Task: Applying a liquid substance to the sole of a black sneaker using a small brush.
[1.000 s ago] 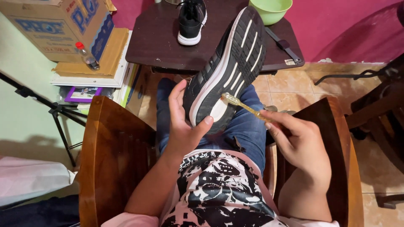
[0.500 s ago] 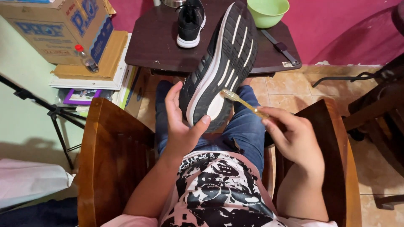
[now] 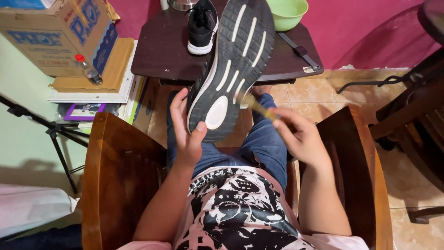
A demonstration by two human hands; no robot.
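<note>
The left hand [image 3: 186,132] cups the heel of a black sneaker [image 3: 230,65], sole up, above the lap; thumb and fingers close on its rim only. The right hand [image 3: 300,137] pinches a yellowish toothbrush [image 3: 255,106], blurred, bristles at the sole's edge. Risk: that shallow heel grip could let the raised toe swing and strike the green bowl [image 3: 286,11] or second shoe [image 3: 202,28] on the dark table [image 3: 157,51] just beyond. The wooden chair arms [image 3: 115,166] confine both elbows; open room exists only over the knees.

Matt ribbed rubber shoe sole [image 3: 233,65], translucent plastic toothbrush [image 3: 257,106], glossy wooden chair [image 3: 115,171]
</note>
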